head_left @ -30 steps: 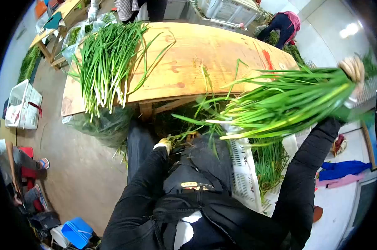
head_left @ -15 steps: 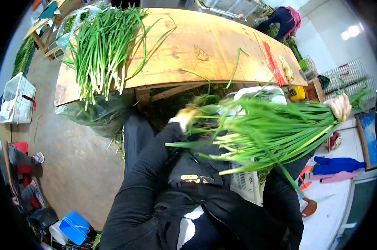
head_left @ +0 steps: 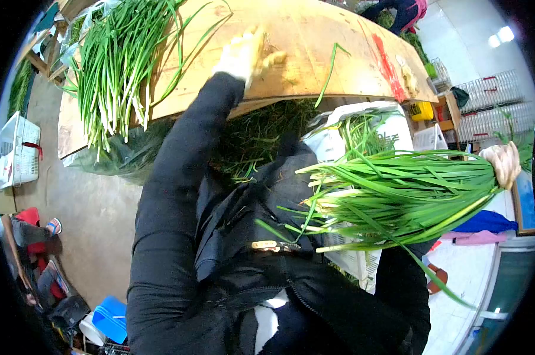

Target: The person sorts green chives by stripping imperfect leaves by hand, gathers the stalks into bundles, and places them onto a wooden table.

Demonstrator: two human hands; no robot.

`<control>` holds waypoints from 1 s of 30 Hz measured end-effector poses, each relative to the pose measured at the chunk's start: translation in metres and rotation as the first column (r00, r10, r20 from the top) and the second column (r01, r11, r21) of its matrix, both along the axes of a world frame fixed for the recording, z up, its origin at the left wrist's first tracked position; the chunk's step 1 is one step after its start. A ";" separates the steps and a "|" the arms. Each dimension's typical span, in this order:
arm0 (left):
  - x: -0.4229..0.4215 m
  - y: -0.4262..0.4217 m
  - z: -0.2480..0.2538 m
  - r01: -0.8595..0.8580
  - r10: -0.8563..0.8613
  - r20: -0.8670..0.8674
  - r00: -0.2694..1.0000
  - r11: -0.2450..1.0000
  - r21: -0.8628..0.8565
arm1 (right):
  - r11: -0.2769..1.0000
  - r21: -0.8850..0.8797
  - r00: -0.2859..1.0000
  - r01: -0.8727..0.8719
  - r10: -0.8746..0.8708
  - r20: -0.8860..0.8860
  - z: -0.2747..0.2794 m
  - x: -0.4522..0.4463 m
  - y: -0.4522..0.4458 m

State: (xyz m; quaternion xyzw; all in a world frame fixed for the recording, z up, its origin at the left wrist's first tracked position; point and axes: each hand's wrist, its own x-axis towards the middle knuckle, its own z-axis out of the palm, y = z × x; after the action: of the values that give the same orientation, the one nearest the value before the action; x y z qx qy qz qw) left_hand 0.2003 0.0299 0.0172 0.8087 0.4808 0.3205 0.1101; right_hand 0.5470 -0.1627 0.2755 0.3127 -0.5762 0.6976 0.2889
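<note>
"Which step is in hand?"

"Holding the bunch (head_left: pixel 415 189), I'd judge. The right hand (head_left: pixel 502 165) is closed around its leafy end, out to the side, with the pale stalk ends (head_left: pixel 326 202) pointing toward the lap (head_left: pixel 285 186)."

"And the left hand (head_left: pixel 247 56)?"

"Over the table (head_left: pixel 303 35), beside the pile (head_left: pixel 119 65). It's blurred: I can't tell whether it's spread or pinching anything."

"What does the next move call for?"

"A firm right grip, I'd say: the stalk ends look loose and uneven, and the left hand is well apart from them."
</note>
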 end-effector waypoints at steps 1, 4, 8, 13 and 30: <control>0.011 0.014 -0.005 0.011 -0.007 0.056 0.998 0.998 -0.063 | 0.997 -0.037 0.997 0.072 -0.072 -0.005 -0.001 0.004 -0.006; 0.069 0.030 -0.031 0.121 -0.143 -0.088 0.986 0.967 -0.224 | 0.983 -0.086 0.986 0.164 -0.163 0.019 -0.004 0.000 -0.010; 0.115 -0.013 -0.065 0.659 -0.613 -0.296 0.732 0.748 0.081 | 0.987 -0.084 0.989 0.138 -0.133 0.066 -0.020 -0.048 0.000; 0.054 -0.083 -0.105 0.638 -0.933 -0.152 0.327 0.337 -0.693 | 0.994 -0.072 0.995 0.082 -0.078 0.056 -0.030 -0.060 0.003; -0.001 -0.243 -0.101 0.898 0.526 0.820 0.227 -0.440 0.033 | 0.996 -0.005 0.924 -0.094 0.089 0.372 -0.027 0.042 0.015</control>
State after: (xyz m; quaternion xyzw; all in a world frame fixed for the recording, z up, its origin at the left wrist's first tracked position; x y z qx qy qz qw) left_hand 0.1992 -0.2134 -0.0835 0.1452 -0.0246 0.0553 0.9875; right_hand 0.5886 -0.1476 0.2481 0.2035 -0.6097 0.7532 0.1398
